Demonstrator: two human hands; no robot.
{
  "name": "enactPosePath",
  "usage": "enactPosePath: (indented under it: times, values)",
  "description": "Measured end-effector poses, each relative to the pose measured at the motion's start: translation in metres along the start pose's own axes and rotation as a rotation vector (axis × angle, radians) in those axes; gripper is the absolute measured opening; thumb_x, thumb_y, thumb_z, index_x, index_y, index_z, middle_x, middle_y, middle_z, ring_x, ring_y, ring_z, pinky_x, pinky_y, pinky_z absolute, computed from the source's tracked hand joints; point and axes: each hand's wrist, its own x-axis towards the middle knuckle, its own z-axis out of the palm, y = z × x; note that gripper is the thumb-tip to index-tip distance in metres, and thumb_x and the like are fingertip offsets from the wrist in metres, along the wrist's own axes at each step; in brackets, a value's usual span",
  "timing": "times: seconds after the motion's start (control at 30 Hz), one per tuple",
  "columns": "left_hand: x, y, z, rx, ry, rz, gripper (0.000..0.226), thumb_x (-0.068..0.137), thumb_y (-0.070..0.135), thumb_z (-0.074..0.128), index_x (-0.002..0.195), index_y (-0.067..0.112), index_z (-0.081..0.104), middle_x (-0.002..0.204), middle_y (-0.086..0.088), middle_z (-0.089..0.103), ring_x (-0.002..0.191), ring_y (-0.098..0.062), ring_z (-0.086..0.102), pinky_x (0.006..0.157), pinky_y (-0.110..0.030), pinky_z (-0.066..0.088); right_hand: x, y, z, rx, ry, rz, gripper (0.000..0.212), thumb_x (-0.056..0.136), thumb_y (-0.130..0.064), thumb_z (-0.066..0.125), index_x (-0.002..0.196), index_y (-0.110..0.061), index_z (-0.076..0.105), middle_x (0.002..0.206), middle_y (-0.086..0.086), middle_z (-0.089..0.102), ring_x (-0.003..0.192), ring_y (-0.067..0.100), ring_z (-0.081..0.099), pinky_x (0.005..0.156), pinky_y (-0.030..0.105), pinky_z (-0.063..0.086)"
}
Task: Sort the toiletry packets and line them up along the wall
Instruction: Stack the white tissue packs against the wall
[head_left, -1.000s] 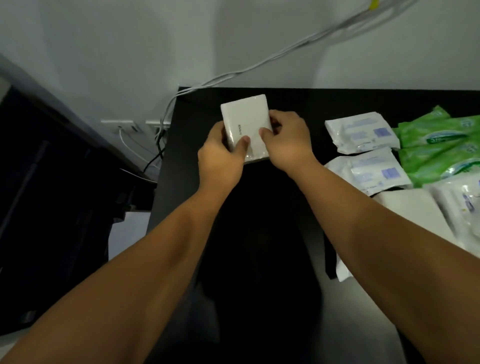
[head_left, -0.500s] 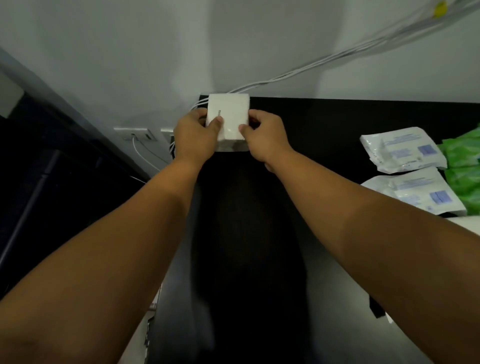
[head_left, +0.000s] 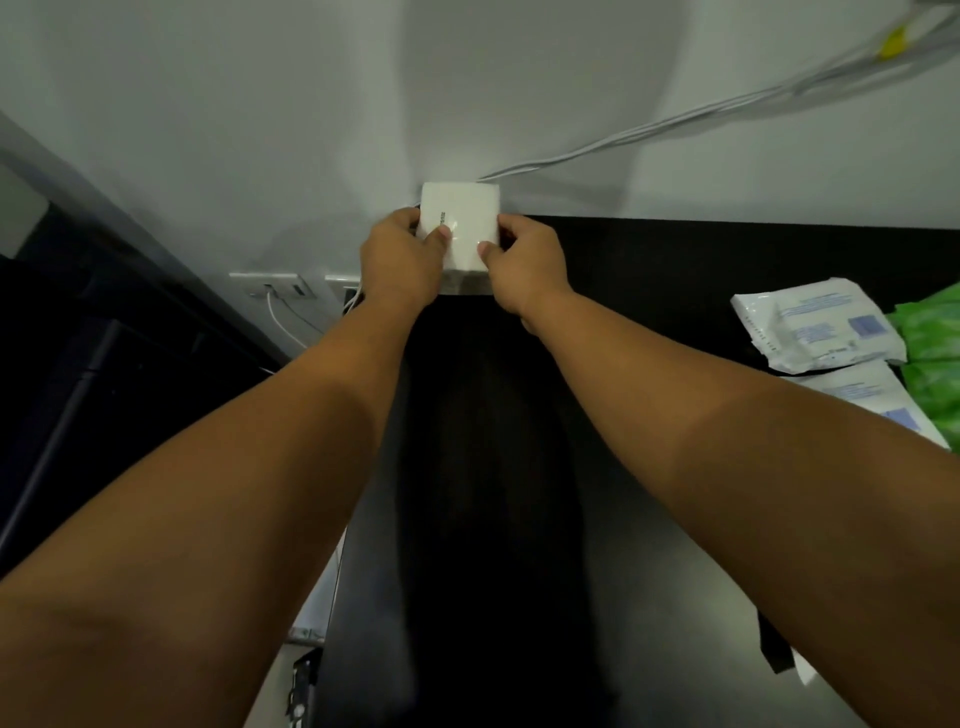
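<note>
White packet (head_left: 460, 223) stands upright at the far left corner of the black table (head_left: 675, 270), its back against or just off the wall (head_left: 311, 104); the contact itself is hidden. The left hand (head_left: 402, 260) grips its left edge and the right hand (head_left: 530, 267) its right edge, each with a thumb pressed on the front face and fingers curled behind. It looks like a film-wrapped block of soft tissue, so it is probably light and squashy, with a glossy wrapper that could slide under a loose pinch. Holding it by the two opposite edges, as here, seems the surest way to keep it square. Standing on a narrow edge, it may tip forward once let go. A short dark line of print runs down the front beside the left thumb, too small to read. Well apart on the right lie white-and-blue packets (head_left: 815, 325) with blurred blue text and, beside them, green packets (head_left: 930, 332) at the frame edge; no brand is legible on either. White cables (head_left: 649, 130) run along the wall above.
</note>
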Motion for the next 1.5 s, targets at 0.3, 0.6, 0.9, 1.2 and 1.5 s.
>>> enactPosePath:
  times: [0.3,0.6,0.9,1.2,1.5]
  values:
    - [-0.009,0.003,0.0,0.034,-0.037,0.004,0.037,0.097,0.033,0.058,0.128,0.014,0.063,0.118,-0.006,0.07,0.105,-0.024,0.065,0.094,-0.041,0.054,-0.003,0.0,-0.007,-0.045,-0.005,0.004,0.029,0.095,-0.012,0.06,0.124,-0.009,0.063,0.123,0.007,0.064,0.109,0.02,0.061,0.089,0.028,0.049]
    - [-0.011,0.016,0.017,0.115,-0.12,0.101,0.035,0.097,0.026,0.06,0.126,0.006,0.063,0.12,-0.01,0.068,0.107,-0.024,0.064,0.087,-0.028,0.05,0.006,0.011,-0.022,-0.112,0.049,0.022,0.024,0.095,-0.015,0.06,0.118,-0.009,0.065,0.116,0.007,0.066,0.103,0.022,0.062,0.087,0.029,0.051]
    - [-0.019,0.025,0.013,0.144,-0.048,0.08,0.034,0.1,0.028,0.054,0.128,0.01,0.061,0.119,-0.008,0.069,0.108,-0.024,0.064,0.085,-0.024,0.044,-0.009,0.005,-0.047,-0.036,-0.106,0.006,0.033,0.099,-0.019,0.054,0.13,-0.009,0.053,0.134,0.011,0.055,0.12,0.026,0.054,0.092,0.027,0.044]
    - [-0.099,0.074,0.002,0.104,0.18,0.24,0.03,0.097,0.026,0.056,0.123,0.012,0.064,0.117,-0.003,0.069,0.101,-0.015,0.063,0.086,-0.017,0.043,-0.092,0.01,-0.128,0.006,-0.05,-0.061,0.035,0.097,-0.026,0.058,0.132,-0.019,0.059,0.131,-0.002,0.06,0.119,0.012,0.056,0.101,0.027,0.045]
    - [-0.247,0.145,0.064,-0.041,0.019,0.217,0.024,0.097,0.025,0.06,0.119,0.016,0.065,0.102,0.009,0.066,0.09,0.0,0.06,0.073,0.001,0.04,-0.178,0.053,-0.252,-0.1,0.039,-0.22,0.024,0.094,-0.019,0.06,0.117,-0.015,0.068,0.109,-0.001,0.07,0.1,0.012,0.064,0.088,0.022,0.049]
